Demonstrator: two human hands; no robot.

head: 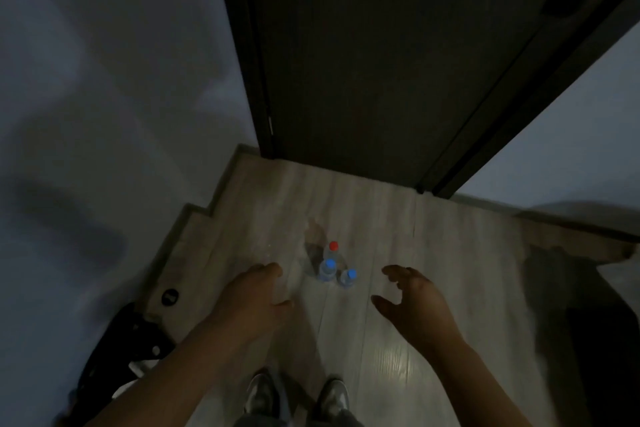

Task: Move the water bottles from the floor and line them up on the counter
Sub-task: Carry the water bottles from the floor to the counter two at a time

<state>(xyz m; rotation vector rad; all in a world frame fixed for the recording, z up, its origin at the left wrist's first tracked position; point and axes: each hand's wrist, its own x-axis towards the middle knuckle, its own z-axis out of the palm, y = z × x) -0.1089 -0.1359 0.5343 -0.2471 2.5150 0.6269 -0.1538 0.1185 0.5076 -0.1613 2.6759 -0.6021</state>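
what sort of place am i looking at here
Likely a dimly lit home hallway or entry corner: a pale wood-plank floor, a tall dark door and plain grey-white walls.

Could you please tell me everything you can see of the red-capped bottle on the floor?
The red-capped bottle is a small clear plastic bottle with a red cap. It stands upright on the pale wood-look floor, farthest from the person in a cluster of three, behind a blue-capped bottle; whether they touch cannot be told. Neither the left hand nor the right hand touches it.
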